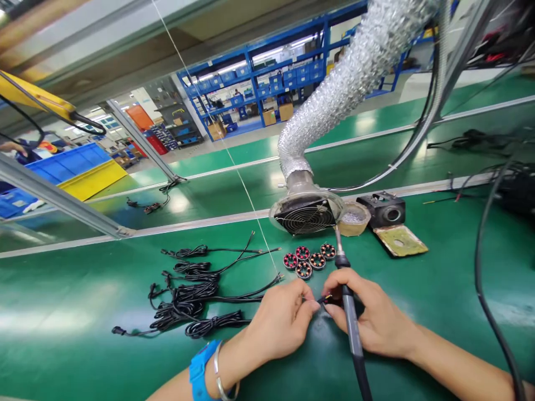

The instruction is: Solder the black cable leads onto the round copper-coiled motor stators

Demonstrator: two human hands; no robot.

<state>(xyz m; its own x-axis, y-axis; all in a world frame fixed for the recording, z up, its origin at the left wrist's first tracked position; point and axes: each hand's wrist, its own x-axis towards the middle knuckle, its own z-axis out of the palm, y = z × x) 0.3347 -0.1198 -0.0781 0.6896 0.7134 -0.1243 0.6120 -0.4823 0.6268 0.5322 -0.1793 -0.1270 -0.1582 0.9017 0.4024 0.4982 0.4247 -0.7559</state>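
Note:
My left hand [282, 317] pinches the end of a black cable [321, 300] between thumb and fingertips. Across from it, my right hand [371, 314] is closed around a soldering iron [351, 320], whose tip points up and away. Its thumb and index finger also curl around a small dark and reddish part at the cable's end, mostly hidden. Just beyond my hands lie several round coil-wound stators [304, 270] with copper and red windings. Bundled black cables [184, 306] are spread to the left, their bared ends pointing right.
A fume extractor with a fan grille [307, 217] hangs from a silver flexible duct [334, 83] behind the stators. Beside it stand a small tub [354, 218], a black iron stand [382, 209] and a yellowish sponge tray [400, 240]. A black cord [480, 278] runs down the right.

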